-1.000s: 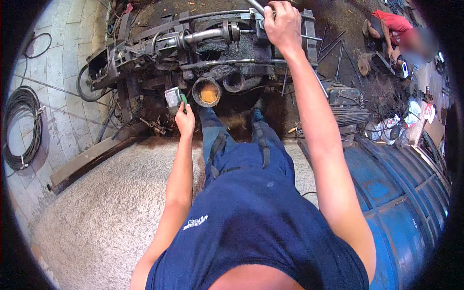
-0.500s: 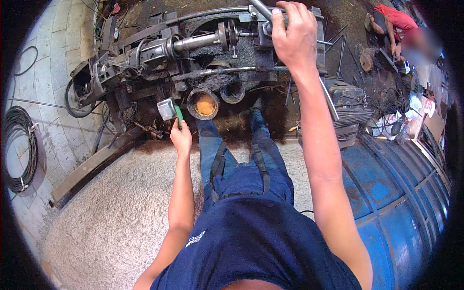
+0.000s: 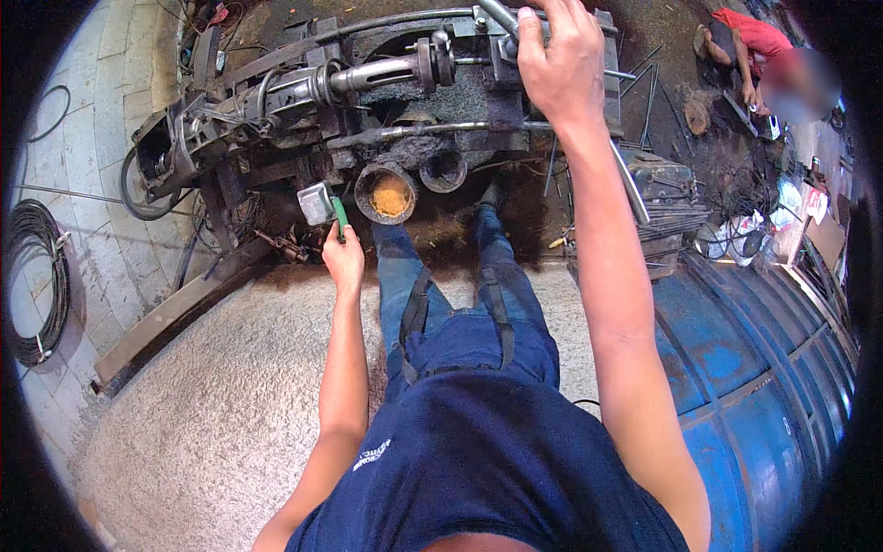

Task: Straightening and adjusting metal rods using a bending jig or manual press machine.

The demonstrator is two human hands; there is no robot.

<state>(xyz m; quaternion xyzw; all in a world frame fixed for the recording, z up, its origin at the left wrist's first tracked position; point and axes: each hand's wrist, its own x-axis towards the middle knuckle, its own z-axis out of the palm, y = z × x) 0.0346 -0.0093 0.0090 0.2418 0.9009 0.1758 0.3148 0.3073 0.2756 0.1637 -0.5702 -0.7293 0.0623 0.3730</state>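
Note:
My left hand (image 3: 343, 258) is closed round the green handle of a scoop-like tool (image 3: 316, 204) with a boxy grey head. The tool is just left of a round metal container (image 3: 386, 195) holding orange-yellow material. My right hand (image 3: 563, 69) is up at the right end of a dark, greasy machine (image 3: 248, 110), its fingers curled over a part that the hand hides. A metal lever bar (image 3: 498, 16) slants up beside the right thumb. Left of that hand, a metal shaft with a flanged collar (image 3: 432, 64) lies along the machine.
A smaller round cup (image 3: 443, 173) sits beside the container. Thin rods (image 3: 649, 101) and a ribbed dark block (image 3: 655, 202) lie right of the machine. A blue metal panel (image 3: 736, 368) is at lower right, a coiled black cable (image 3: 39, 281) at left. Another person in red (image 3: 756, 35) crouches far right.
The shaft's collar has turned: the bolt that hung below it is no longer there. Both hands keep nearly the same places, and the machine sits slightly higher in the picture.

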